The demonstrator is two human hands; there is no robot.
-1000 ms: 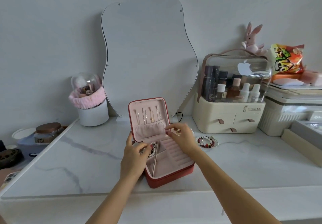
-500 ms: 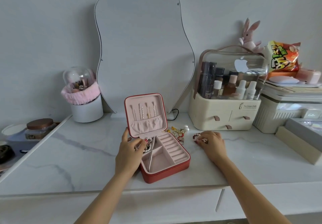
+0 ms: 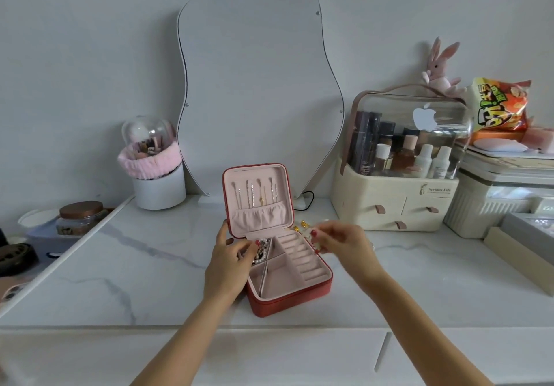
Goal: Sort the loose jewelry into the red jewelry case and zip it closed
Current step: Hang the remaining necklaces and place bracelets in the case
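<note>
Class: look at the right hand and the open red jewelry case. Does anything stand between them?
Nothing visible does. The right hand hovers at the right edge of the open red jewelry case, lid upright behind; the ring-roll slots beside it lie uncovered.

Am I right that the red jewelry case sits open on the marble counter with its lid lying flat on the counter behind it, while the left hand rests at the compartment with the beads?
Not quite: the head view shows the red jewelry case open, but its lid stands upright rather than lying flat. The left hand does rest at the compartment with the beads.
</note>
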